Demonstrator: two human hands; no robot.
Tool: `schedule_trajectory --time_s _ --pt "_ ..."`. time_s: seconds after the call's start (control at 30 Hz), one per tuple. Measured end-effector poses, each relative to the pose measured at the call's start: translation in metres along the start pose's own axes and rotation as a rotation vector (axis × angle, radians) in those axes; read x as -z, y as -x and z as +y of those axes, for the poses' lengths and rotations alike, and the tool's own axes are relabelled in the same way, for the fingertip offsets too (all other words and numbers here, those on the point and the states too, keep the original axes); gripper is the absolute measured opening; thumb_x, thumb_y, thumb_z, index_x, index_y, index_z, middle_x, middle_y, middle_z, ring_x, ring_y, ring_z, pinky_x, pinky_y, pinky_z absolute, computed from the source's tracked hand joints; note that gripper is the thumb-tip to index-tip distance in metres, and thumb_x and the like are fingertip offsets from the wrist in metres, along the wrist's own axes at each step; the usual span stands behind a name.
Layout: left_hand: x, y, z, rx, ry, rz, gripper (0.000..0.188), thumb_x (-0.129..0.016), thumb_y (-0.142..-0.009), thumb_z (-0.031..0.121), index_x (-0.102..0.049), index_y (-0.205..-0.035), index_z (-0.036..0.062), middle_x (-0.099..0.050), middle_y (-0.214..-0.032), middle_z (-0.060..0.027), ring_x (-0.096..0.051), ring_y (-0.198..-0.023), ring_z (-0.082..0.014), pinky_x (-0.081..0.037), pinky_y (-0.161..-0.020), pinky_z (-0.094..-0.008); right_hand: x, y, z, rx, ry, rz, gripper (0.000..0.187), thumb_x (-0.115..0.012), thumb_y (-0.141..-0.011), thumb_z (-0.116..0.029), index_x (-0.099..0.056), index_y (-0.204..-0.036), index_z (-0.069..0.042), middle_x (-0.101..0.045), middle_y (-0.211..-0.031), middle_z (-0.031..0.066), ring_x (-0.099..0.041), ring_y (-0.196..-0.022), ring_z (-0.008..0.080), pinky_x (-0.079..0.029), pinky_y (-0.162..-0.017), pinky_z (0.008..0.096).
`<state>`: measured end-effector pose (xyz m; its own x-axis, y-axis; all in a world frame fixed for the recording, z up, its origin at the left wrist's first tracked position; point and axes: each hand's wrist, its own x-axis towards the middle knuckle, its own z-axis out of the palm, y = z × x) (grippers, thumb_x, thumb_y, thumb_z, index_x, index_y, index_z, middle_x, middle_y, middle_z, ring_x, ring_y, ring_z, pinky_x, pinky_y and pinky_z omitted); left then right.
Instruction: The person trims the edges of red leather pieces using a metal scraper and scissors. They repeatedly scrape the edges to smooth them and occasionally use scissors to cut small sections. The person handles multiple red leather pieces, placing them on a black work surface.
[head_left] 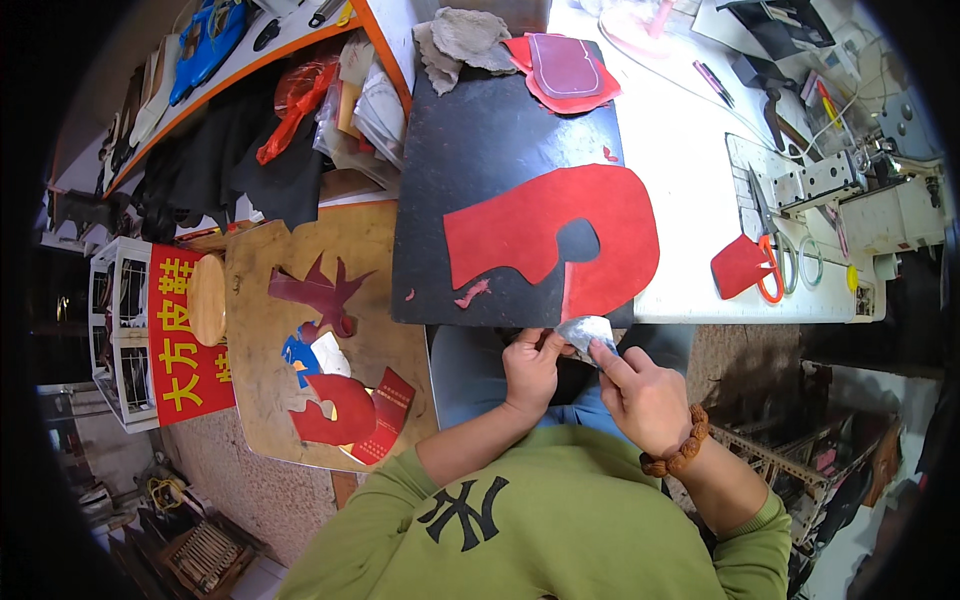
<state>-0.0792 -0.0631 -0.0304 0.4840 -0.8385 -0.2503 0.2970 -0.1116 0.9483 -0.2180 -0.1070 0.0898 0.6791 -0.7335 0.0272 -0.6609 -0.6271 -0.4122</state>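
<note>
A curved red leather piece (560,215) with a rounded notch lies flat on a black board (420,290). Its narrow end, with a paler strip along it, reaches the board's front edge. At that edge my right hand (645,395) grips a broad, flat metal skiving knife (588,335), index finger stretched along the blade. The blade lies against or just beside the leather's end; contact is unclear. Just left of the blade, my left hand (532,372) is closed with fingers curled under; what they pinch is hidden. Small red scraps (472,293) lie near the leather.
Stacked red leather pieces (570,75) and a grey cloth (460,45) sit at the board's far end. Orange-handled scissors (768,265) lie on the white table right, beside a sewing machine (850,185). Leather offcuts (325,290) cover part of a wooden stand (255,300) left.
</note>
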Motion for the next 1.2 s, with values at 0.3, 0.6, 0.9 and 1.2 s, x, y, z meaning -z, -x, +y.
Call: schedule_trajectory --time_s 0.3,0.6,0.9,1.2 --pt "-0.002 -0.002 0.002 0.003 0.087 -0.009 0.015 -0.064 -0.093 0.01 -0.066 -0.104 0.0 -0.069 -0.083 -0.0048 -0.064 -0.072 -0.0105 -0.053 -0.069 -0.0254 -0.003 -0.016 0.006 -0.007 0.026 0.062 0.039 -0.065 -0.08 -0.012 -0.064 -0.119 -0.011 -0.055 -0.074 0.0086 -0.06 -0.053 0.0283 -0.049 -0.047 0.0388" --pt "0.0 -0.001 0.001 0.003 0.051 -0.006 0.014 -0.063 -0.093 0.009 -0.066 -0.103 -0.0009 -0.069 -0.082 -0.005 -0.064 -0.072 -0.0104 -0.053 -0.069 -0.0257 0.001 -0.001 -0.002 -0.028 -0.07 0.0 0.041 -0.065 -0.081 -0.012 -0.061 -0.122 -0.012 -0.056 -0.075 0.0097 -0.059 -0.055 0.0303 -0.048 -0.048 0.0409" --pt "0.0 -0.001 0.005 0.017 0.053 -0.019 0.015 -0.062 -0.093 0.007 -0.066 -0.103 -0.0024 -0.071 -0.087 -0.0084 -0.066 -0.075 -0.0129 -0.054 -0.072 -0.0271 -0.003 -0.021 0.004 -0.056 0.013 0.072 0.039 -0.065 -0.081 -0.012 -0.063 -0.12 -0.01 -0.056 -0.075 0.0098 -0.059 -0.054 0.0295 -0.049 -0.049 0.0397" --pt "0.002 -0.002 0.002 0.003 0.12 -0.035 0.015 -0.063 -0.092 0.006 -0.066 -0.104 -0.0025 -0.071 -0.089 -0.0082 -0.066 -0.077 -0.0131 -0.054 -0.073 -0.0274 0.0 -0.029 0.012 -0.072 -0.034 0.163 0.04 -0.064 -0.083 -0.01 -0.061 -0.122 -0.012 -0.055 -0.075 0.0104 -0.06 -0.058 0.0305 -0.05 -0.051 0.0403"
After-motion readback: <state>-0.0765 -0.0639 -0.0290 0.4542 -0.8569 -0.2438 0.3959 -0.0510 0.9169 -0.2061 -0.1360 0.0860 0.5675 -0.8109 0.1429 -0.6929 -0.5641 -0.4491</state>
